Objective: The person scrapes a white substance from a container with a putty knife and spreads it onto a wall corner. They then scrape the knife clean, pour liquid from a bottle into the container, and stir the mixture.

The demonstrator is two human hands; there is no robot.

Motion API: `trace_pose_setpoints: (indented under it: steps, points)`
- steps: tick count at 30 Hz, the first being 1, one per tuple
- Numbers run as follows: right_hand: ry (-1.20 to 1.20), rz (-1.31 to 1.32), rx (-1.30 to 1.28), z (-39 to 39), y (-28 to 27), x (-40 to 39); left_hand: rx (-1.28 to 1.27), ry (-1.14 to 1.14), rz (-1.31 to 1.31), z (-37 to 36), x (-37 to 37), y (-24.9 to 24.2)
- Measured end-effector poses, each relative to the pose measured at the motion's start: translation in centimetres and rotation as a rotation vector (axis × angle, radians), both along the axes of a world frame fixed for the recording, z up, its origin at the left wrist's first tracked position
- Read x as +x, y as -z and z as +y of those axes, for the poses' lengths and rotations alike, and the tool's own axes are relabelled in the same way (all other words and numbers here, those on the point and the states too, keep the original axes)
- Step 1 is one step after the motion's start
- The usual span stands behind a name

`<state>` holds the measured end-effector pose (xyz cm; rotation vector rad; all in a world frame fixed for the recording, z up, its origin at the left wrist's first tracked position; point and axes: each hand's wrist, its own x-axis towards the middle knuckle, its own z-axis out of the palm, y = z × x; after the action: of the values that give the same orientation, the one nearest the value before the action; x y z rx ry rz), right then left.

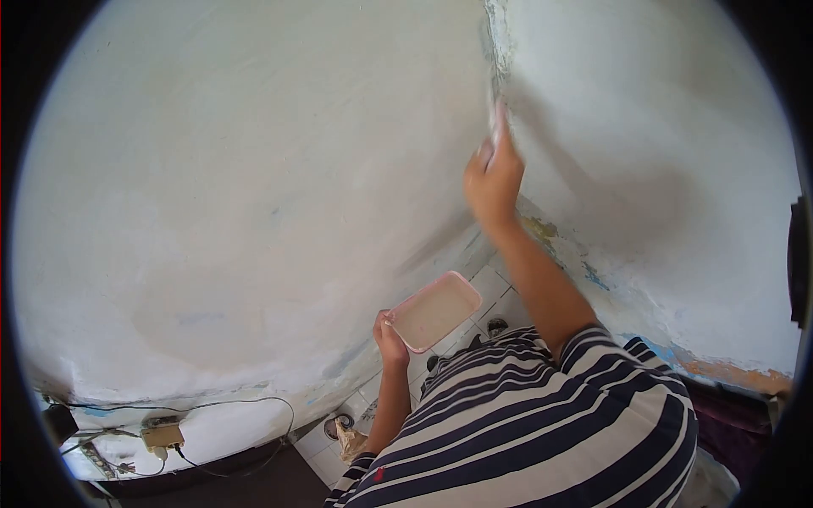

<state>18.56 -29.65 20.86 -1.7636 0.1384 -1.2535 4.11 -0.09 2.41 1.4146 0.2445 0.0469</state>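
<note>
My left hand (390,339) grips one end of a shallow rectangular tub (409,345) with a pink rim. Whitish liquid that looks like paint fills it. Raised against the wall corner (494,51), my right hand (494,179) is closed, its index finger stretched upward along the joint. Something pale and blurred shows at its fingertips, and I cannot make out what it is. Rough, chipped plaster runs along the corner above this hand.
A beige power socket box (163,437) with plugs and dark cables hangs on the low left wall. White floor tiles (500,292) show below the tub. Peeling blue and orange patches (720,372) line the right wall's base. Dark purple cloth (730,432) lies at the lower right.
</note>
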Motion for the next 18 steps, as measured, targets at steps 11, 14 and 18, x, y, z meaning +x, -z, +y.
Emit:
trace_pose_setpoints:
  steps: [11,14,18]
  points:
    - [-0.195,0.016,-0.012,1.3,0.6,0.3,-0.057,-0.068,-0.011,-0.3,0.2,0.6]
    - [0.11,-0.009,0.004,-1.9,-2.2,3.6,-0.023,-0.055,0.007,0.5,0.2,0.8]
    - [0.296,-0.137,-0.165,-0.1,-2.3,8.0,-0.014,-0.046,0.013,-0.2,0.3,-0.2]
